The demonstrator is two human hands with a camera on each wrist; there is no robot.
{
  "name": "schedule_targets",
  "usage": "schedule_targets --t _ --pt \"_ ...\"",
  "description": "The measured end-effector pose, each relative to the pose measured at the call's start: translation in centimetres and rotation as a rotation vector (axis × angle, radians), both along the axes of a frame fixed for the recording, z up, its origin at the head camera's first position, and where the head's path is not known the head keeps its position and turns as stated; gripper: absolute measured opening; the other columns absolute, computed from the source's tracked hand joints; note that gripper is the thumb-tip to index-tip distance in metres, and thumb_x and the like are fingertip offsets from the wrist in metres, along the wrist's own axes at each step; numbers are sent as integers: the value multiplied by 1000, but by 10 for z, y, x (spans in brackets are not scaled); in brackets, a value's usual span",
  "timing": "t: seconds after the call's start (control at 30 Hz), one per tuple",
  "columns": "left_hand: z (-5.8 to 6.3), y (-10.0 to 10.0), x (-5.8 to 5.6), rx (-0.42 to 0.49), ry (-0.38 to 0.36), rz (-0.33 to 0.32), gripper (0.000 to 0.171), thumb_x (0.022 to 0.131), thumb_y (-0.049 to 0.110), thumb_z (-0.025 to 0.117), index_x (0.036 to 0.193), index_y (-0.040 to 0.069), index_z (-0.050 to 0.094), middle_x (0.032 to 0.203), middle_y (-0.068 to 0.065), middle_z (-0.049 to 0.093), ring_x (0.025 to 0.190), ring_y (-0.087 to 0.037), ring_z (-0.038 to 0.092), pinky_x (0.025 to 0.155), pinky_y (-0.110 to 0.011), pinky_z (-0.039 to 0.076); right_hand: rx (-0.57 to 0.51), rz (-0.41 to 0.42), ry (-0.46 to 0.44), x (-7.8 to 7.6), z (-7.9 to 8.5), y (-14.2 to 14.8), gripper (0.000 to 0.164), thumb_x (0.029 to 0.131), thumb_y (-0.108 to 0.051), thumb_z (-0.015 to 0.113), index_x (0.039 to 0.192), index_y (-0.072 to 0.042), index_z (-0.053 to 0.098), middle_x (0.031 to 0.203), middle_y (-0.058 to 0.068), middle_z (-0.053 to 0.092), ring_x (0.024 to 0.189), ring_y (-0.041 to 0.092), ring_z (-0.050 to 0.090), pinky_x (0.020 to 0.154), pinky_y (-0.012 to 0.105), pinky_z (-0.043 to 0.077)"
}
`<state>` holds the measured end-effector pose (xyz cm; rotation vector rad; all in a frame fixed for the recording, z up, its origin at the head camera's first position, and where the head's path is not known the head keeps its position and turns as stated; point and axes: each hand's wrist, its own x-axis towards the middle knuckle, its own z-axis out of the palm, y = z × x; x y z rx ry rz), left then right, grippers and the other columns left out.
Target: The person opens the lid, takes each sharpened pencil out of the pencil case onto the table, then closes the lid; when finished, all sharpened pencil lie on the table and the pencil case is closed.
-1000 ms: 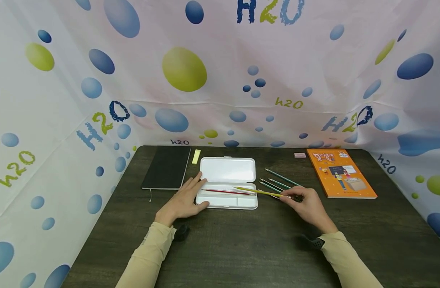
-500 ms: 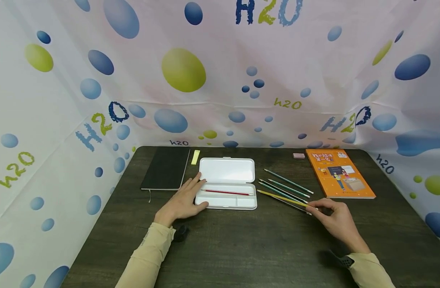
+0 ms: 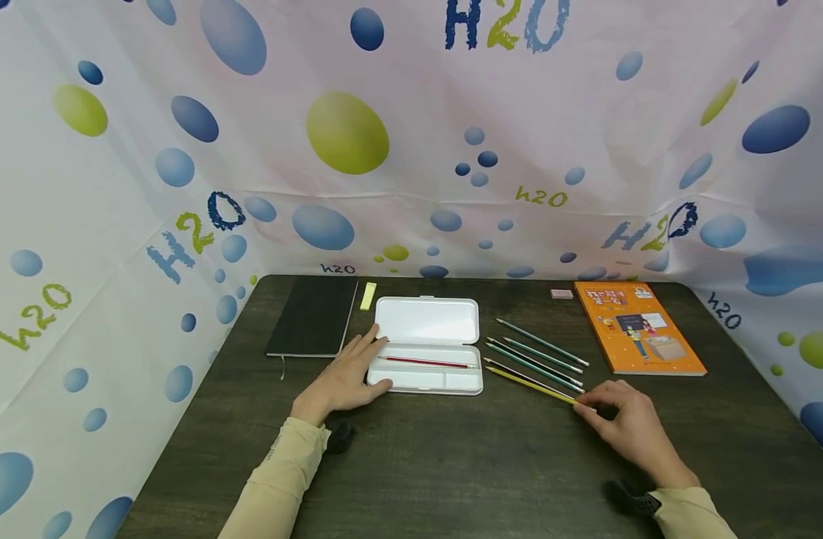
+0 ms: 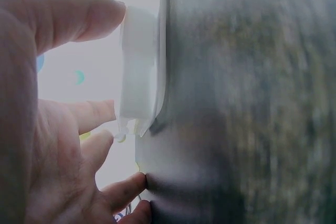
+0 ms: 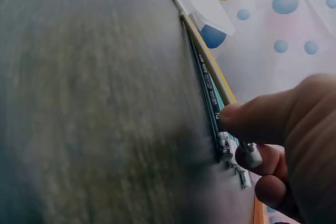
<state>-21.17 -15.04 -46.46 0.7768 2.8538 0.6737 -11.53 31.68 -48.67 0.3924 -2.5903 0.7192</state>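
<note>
A white pencil case [image 3: 425, 380] lies with its lid up in the head view, a red pencil [image 3: 428, 362] across its tray. My left hand [image 3: 344, 376] rests at the case's left side with fingers spread; in the left wrist view the thumb [image 4: 84, 17] touches the case wall [image 4: 140, 66]. My right hand [image 3: 623, 419] pinches a yellow pencil [image 3: 529, 383] near its eraser end, between thumb and fingers. A black pencil [image 5: 209, 85] lies beside it in the right wrist view. Several green pencils [image 3: 536, 365] lie just beyond, right of the case.
An orange book [image 3: 640, 329] lies at the back right, with a pink eraser [image 3: 562, 294] to its left. At the back left are a black notebook [image 3: 312, 316] and a yellow strip [image 3: 367, 296]. A patterned curtain [image 3: 411, 150] stands behind the table.
My right hand has carried the yellow pencil from over the case rightward and down, alongside the other pencils. My left hand has stayed by the case.
</note>
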Motion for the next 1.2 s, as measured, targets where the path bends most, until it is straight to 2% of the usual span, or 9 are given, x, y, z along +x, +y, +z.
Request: schedule_targets --t 0.3,0.63,0.8,1.2 --pt "-2 -1 -1 -5 12 1 78 94 46 62 157 12 31 167 -6 8 149 -41 15 117 -58 22 39 14 -51 2 -1 -1 21 73 -7 88 79 -24 77 78 -19 57 71 5 53 58 27 47" --pt "-3 0 -1 -4 9 6 78 94 45 63 157 12 32 167 -6 8 149 -41 16 117 -59 22 67 13 -39 1 -1 -1 19 73 -7 88 81 -21 78 78 -19 57 71 4 54 59 29 48" --pt "-2 0 0 -5 6 -1 78 94 46 62 158 13 31 167 -6 7 149 -41 15 117 -58 22 57 13 1 0 2 -2 16 73 -9 87 81 -20 78 78 -17 58 70 5 55 57 28 48" --pt "-2 -1 0 -7 2 4 78 94 45 63 157 12 31 167 -6 7 149 -41 15 116 -59 23 61 65 -3 -19 11 -20 16 80 -14 84 94 -13 77 82 -13 64 74 9 58 62 33 50"
